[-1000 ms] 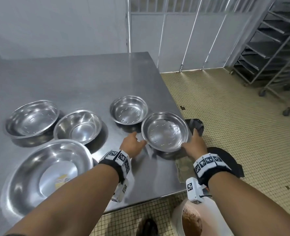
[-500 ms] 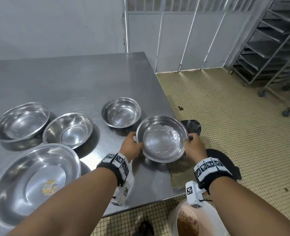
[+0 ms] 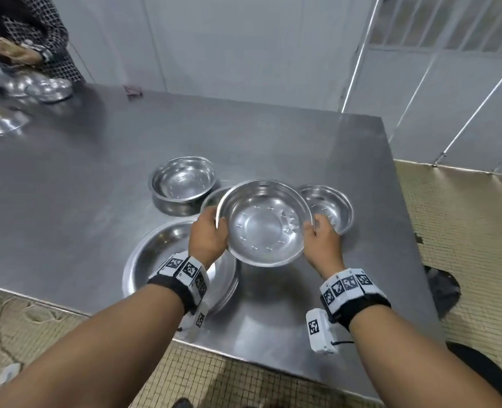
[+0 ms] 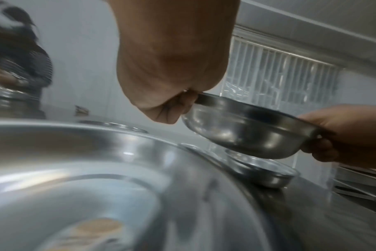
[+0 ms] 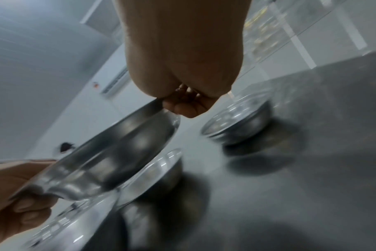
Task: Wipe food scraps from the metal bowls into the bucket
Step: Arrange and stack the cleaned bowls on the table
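A shallow metal bowl (image 3: 263,222) hangs in the air above the steel table (image 3: 96,178), tilted slightly toward me. My left hand (image 3: 210,234) grips its left rim and my right hand (image 3: 319,235) grips its right rim. In the left wrist view the held bowl (image 4: 247,135) floats over a small bowl (image 4: 264,173). The right wrist view shows my fingers (image 5: 187,105) curled on the rim of the held bowl (image 5: 110,161). Below my left wrist lies a large bowl (image 3: 161,260). The bucket is out of view.
A deep bowl (image 3: 185,181) stands behind, a small bowl (image 3: 332,207) to the right, and another bowl (image 3: 210,201) is half hidden under the held one. A second person (image 3: 28,33) handles bowls (image 3: 48,89) at the far left. The table's right edge (image 3: 411,231) borders tiled floor.
Both hands have lifted the bowl off the table's right edge and carried it left over the other bowls. My head has turned, and the bucket has dropped out of view.
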The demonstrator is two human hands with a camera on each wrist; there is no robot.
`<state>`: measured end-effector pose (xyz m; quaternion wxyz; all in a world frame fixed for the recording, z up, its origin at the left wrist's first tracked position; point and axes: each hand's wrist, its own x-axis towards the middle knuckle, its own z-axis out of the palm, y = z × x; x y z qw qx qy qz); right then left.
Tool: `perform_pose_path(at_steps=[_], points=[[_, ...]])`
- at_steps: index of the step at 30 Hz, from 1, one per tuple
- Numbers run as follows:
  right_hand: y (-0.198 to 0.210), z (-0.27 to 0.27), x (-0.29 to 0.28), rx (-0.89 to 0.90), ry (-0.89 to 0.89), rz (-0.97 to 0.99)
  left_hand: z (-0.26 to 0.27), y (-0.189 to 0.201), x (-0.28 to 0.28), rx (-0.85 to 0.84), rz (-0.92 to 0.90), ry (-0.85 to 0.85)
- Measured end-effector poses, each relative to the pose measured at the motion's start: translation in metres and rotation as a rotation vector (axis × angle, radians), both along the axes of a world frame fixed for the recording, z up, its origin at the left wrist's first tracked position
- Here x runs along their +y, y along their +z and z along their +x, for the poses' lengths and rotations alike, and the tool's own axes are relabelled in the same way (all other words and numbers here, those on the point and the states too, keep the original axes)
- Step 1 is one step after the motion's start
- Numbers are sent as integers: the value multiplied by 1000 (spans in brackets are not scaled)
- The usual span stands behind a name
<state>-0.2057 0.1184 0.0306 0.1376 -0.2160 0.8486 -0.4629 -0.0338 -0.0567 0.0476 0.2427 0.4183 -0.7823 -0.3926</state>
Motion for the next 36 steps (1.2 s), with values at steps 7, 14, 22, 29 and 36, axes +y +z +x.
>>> perform_pose_path(at_steps=[7,14,22,29,36], points=[[-1,66,-72,2,315,84,104,-6,-41,-163,-29,243],[-8,97,-80,75,539,286,157,-22,-45,-437,1,258],[-16,105,-80,216,580,403,178,-38,-41,-620,-88,232],[-12,94,-92,214,556,407,177,-38,-70,-534,-118,191],[19,72,-174,225,396,345,148,-22,-155,-446,-107,174]])
